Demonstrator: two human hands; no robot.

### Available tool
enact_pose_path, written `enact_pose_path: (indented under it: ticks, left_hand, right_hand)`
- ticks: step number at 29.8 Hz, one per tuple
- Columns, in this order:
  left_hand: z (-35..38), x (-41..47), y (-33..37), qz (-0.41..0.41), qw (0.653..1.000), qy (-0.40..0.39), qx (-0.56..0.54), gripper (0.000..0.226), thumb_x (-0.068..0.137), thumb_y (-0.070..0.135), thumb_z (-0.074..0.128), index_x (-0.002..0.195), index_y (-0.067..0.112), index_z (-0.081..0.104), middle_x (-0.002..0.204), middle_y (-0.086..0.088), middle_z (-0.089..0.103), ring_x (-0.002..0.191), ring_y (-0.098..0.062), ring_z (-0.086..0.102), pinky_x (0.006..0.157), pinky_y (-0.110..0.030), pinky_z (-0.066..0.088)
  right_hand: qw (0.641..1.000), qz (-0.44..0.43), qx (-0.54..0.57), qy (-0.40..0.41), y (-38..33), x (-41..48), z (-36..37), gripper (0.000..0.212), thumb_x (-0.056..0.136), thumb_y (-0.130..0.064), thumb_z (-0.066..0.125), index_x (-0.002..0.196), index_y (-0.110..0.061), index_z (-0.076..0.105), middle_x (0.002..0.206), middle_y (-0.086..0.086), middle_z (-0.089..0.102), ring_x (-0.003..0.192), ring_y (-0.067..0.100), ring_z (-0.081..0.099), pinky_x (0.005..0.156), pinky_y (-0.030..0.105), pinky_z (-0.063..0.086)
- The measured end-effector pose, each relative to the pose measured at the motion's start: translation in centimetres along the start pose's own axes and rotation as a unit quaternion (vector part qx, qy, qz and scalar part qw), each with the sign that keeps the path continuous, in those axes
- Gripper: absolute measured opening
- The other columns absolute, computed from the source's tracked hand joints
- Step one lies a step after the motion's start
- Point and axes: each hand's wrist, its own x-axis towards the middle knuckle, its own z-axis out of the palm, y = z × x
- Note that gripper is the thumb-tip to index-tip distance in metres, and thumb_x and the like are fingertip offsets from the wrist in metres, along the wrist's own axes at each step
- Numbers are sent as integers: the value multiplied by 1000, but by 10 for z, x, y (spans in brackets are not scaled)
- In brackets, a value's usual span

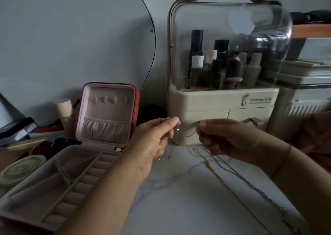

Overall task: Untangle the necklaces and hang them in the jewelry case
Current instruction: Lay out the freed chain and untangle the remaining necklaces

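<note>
Head view only. Hands are raised above the marble tabletop [170, 204], in front of the cream cosmetics organizer [215, 102]. The left hand [152, 141] pinches a thin chain [190, 135] between thumb and forefinger; loose ends with small pendants hang below its palm. The right hand [227, 138] pinches the same fine strand near its fingertips, the other fingers curled under. The strand sags in a shallow loop between the two pinches, probably held apart and lifted so the snarl opens and its crossings can be read against the pale organizer. Two more necklaces lie on the marble under the right wrist, a gold chain [213, 170] and a silver twisted chain [250, 182], running side by side toward the near right corner; whether the held strand is caught with them cannot be told. The jewelry case [137, 100] stands open to the left, lid upright, its row of hooks [109, 99] bare above a gathered pocket [105, 127], so nothing is hung yet. The left forearm crosses over the case's tray, on the way to the lid. A round tin [19, 168] and dim clutter crowd the far left edge.
</note>
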Motion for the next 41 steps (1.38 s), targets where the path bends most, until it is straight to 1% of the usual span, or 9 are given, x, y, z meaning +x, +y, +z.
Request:
enact_pose_path:
  ticks: [4,7,14,18,24,31,36,39,41]
  left_hand:
    - [1,0,1,13,1000,3,-2,21,76,24,66,57,17,70,60,2,52,27,-1,22,32,-11,11]
    - [2,-1,2,17,1000,-4,-7,20,62,30,70,69,11,72,68,-7,53,28,-2,23,32,-10,13]
    - [2,-4,2,5,1000,-12,17,32,64,32,71,80,4,70,65,-11,53,29,-3,22,32,-12,14]
    - [3,-5,2,9,999,-19,40,28,63,35,72,78,11,74,73,-14,52,33,-4,21,34,-14,14]
    - [8,-6,0,2,999,-12,50,46,63,35,72,95,2,71,57,-3,43,36,-4,21,33,-14,19]
    - [6,-6,1,1,997,10,82,32,60,38,72,81,13,72,43,10,42,33,-2,24,33,-13,21]
    - [4,-6,0,-22,997,-39,69,25,63,37,72,66,13,68,60,-9,36,34,-6,20,33,-15,18]
    - [5,-7,0,-55,996,-70,15,23,66,32,69,64,10,64,69,-14,51,31,-5,24,33,-14,18]
    - [5,-7,2,-83,993,-76,-40,18,68,27,66,65,11,60,65,-4,60,31,-3,26,33,-13,18]
  right_hand:
    - [994,15,-109,-24,5,2,3,33,78,-23,65,107,-10,62,66,3,54,53,10,45,50,22,41]
    - [990,-10,-136,-39,8,4,6,45,73,-26,68,117,-21,59,65,3,52,53,11,44,52,24,40]
    - [983,-134,-129,7,7,6,14,32,73,-23,68,100,-7,67,59,1,52,50,12,34,45,20,31]
    - [982,-152,-106,38,6,6,17,24,70,-23,68,89,-8,69,60,2,55,49,11,31,44,21,27]
    - [981,-148,-114,55,6,6,19,29,68,-27,69,87,-5,70,58,6,48,46,11,28,43,22,22]
    - [980,-150,-104,74,6,5,18,25,68,-25,67,83,-4,68,52,-2,48,46,9,29,43,21,23]
    - [983,-157,-62,77,4,5,17,23,70,-20,67,83,-1,65,51,-4,46,45,6,31,41,17,26]
    - [984,-148,-62,74,4,5,16,18,75,-18,66,85,-2,64,54,-5,50,46,7,34,43,18,29]
    - [985,-143,-62,74,4,6,16,14,78,-14,64,85,-3,63,54,-5,49,46,7,34,44,19,29]
